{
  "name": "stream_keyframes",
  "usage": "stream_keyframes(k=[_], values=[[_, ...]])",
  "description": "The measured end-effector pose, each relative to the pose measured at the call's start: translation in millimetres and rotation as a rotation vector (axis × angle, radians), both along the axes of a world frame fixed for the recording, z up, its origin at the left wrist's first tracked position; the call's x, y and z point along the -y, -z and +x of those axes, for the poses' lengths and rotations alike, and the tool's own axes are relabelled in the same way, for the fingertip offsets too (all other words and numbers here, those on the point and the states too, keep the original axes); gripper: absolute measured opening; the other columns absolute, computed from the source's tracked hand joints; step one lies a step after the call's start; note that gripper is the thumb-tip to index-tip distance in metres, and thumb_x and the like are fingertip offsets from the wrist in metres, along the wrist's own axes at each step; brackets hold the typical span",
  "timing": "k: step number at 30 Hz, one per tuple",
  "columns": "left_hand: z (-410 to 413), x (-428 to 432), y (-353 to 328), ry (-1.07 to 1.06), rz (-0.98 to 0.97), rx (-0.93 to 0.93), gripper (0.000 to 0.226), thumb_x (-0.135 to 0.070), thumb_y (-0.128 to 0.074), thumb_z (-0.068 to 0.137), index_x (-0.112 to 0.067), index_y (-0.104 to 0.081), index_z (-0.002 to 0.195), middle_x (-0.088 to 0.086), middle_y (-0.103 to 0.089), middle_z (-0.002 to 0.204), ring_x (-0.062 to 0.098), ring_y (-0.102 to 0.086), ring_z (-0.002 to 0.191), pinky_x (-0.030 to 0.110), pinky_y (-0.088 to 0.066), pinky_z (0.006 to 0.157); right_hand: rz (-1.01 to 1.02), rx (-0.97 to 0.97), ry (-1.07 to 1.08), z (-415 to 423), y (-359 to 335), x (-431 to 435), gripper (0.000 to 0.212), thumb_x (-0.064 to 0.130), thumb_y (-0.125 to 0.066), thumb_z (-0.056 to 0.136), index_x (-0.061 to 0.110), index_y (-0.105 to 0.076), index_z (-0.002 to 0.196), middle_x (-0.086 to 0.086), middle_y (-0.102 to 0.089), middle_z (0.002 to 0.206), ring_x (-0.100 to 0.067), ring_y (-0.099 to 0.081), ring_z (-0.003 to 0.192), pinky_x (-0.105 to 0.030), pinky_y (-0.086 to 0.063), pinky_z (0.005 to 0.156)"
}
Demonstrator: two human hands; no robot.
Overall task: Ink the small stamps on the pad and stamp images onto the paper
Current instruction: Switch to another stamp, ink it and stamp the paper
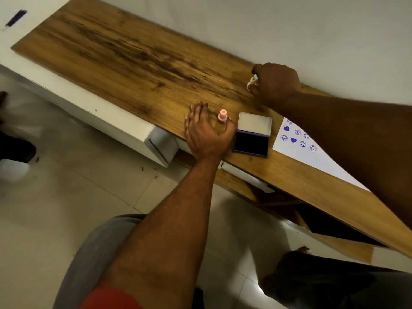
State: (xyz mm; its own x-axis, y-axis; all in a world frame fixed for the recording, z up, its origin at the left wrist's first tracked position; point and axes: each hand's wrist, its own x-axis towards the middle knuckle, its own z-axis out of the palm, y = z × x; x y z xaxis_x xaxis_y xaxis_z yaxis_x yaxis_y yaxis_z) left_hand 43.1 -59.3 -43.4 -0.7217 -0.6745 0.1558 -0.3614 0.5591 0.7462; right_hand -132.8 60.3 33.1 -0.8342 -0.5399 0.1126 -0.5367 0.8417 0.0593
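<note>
An open purple ink pad with its lid raised lies on the wooden tabletop. Right of it is white paper bearing several purple heart and smiley prints, partly hidden by my right forearm. A pink stamp stands upright left of the pad. My left hand rests flat on the table, fingers apart, thumb beside the pink stamp. My right hand is at the far table edge by the wall, fingers closed around a small pale stamp with a teal tip.
A white wall runs along the table's far side. White cabinet drawers sit under the table edge. Tiled floor lies below. Dark pens rest on a white surface at the top left. My legs and a foot show at the bottom.
</note>
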Motion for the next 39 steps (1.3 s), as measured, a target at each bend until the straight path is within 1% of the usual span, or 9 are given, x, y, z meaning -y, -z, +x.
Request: stream_keyframes(k=[7, 10, 13, 17, 21, 29, 35, 37, 39], values=[[-1.0, -1.3, 0.1, -0.023, -0.009, -0.029, 0.075, -0.053, -0.058, 0.093, -0.01, -0.053, 0.154, 0.007, -0.049, 0.163, 0.022, -0.033, 0.158, 0.042, -0.015, 0.133, -0.087, 0.129, 0.158, 3.4, 14.9, 0.1, 0.036, 0.042, -0.056, 0.098, 0.012, -0.069, 0.114, -0.014, -0.07, 0.105, -0.033, -0.067, 0.095, -0.041, -0.054, 0.081], [-1.0, -1.2, 0.4, -0.028, -0.009, -0.029, 0.075, -0.054, -0.057, 0.094, -0.011, -0.052, 0.155, 0.007, -0.048, 0.163, 0.022, -0.032, 0.158, 0.043, -0.014, 0.132, -0.155, 0.163, 0.135, 7.2, 12.2, -2.0, 0.042, 0.05, -0.057, 0.095, 0.016, -0.066, 0.118, -0.013, -0.071, 0.109, -0.036, -0.066, 0.101, -0.043, -0.055, 0.085], [0.9, -0.9, 0.1, -0.006, 0.008, -0.025, 0.076, -0.056, -0.055, 0.094, -0.012, -0.051, 0.155, 0.007, -0.048, 0.163, 0.021, -0.032, 0.158, 0.044, -0.015, 0.133, -0.137, 0.238, 0.081, 10.5, 7.7, 0.5, 0.037, 0.045, -0.056, 0.097, 0.019, -0.066, 0.121, -0.014, -0.07, 0.113, -0.035, -0.064, 0.106, -0.041, -0.053, 0.088], [4.4, -0.1, -3.7, 0.004, 0.071, -0.04, 0.074, -0.056, -0.057, 0.095, -0.012, -0.052, 0.154, 0.008, -0.049, 0.163, 0.025, -0.032, 0.157, 0.051, -0.019, 0.131, -0.064, 0.275, 0.057, 24.2, 0.9, 5.0, 0.035, 0.042, -0.063, 0.096, 0.015, -0.071, 0.117, -0.013, -0.071, 0.111, -0.031, -0.064, 0.106, -0.04, -0.054, 0.085], [13.6, 0.5, -7.6, 0.056, 0.109, -0.085, 0.069, -0.047, -0.066, 0.097, -0.011, -0.052, 0.154, 0.011, -0.048, 0.162, 0.028, -0.032, 0.158, 0.056, -0.024, 0.129, -0.15, 0.328, 0.067, 42.5, -6.1, -2.9, 0.036, 0.044, -0.07, 0.093, 0.014, -0.074, 0.112, -0.009, -0.073, 0.105, -0.026, -0.066, 0.099, -0.037, -0.055, 0.082], [49.5, -22.4, -9.2, 0.187, -0.05, -0.063, 0.068, -0.047, -0.074, 0.094, -0.012, -0.057, 0.15, 0.011, -0.056, 0.156, 0.027, -0.035, 0.157, 0.043, -0.016, 0.131, -0.278, 0.373, -0.053, 96.7, -13.3, -10.4, 0.033, 0.045, -0.069, 0.093, 0.018, -0.074, 0.112, -0.002, -0.075, 0.102, -0.019, -0.066, 0.092, -0.031, -0.05, 0.075], [60.9, -15.2, -16.8, 0.204, -0.027, -0.025, 0.058, -0.052, -0.059, 0.096, -0.018, -0.066, 0.143, 0.006, -0.062, 0.152, 0.022, -0.039, 0.155, 0.033, -0.016, 0.126, -0.327, 0.428, -0.136, 118.8, -3.8, -7.7, 0.035, 0.045, -0.068, 0.094, 0.019, -0.074, 0.116, 0.002, -0.074, 0.104, -0.011, -0.061, 0.088, -0.025, -0.039, 0.074], [62.9, -11.6, -18.8, 0.21, -0.01, -0.016, 0.063, -0.055, -0.05, 0.093, -0.016, -0.068, 0.139, 0.006, -0.064, 0.149, 0.022, -0.043, 0.152, 0.036, -0.023, 0.127, -0.341, 0.432, -0.163, 121.2, -2.5, -6.6, 0.034, 0.045, -0.068, 0.094, 0.018, -0.074, 0.115, 0.001, -0.074, 0.103, -0.011, -0.06, 0.086, -0.024, -0.037, 0.072], [63.3, -10.5, -19.6, 0.212, 0.005, -0.025, 0.058, -0.049, -0.055, 0.094, -0.014, -0.07, 0.137, 0.009, -0.065, 0.148, 0.023, -0.047, 0.15, 0.046, -0.032, 0.127, -0.341, 0.438, -0.174, 121.2, -1.4, -5.7, 0.035, 0.046, -0.067, 0.094, 0.019, -0.074, 0.115, 0.001, -0.074, 0.103, -0.01, -0.06, 0.086, -0.024, -0.038, 0.072]])
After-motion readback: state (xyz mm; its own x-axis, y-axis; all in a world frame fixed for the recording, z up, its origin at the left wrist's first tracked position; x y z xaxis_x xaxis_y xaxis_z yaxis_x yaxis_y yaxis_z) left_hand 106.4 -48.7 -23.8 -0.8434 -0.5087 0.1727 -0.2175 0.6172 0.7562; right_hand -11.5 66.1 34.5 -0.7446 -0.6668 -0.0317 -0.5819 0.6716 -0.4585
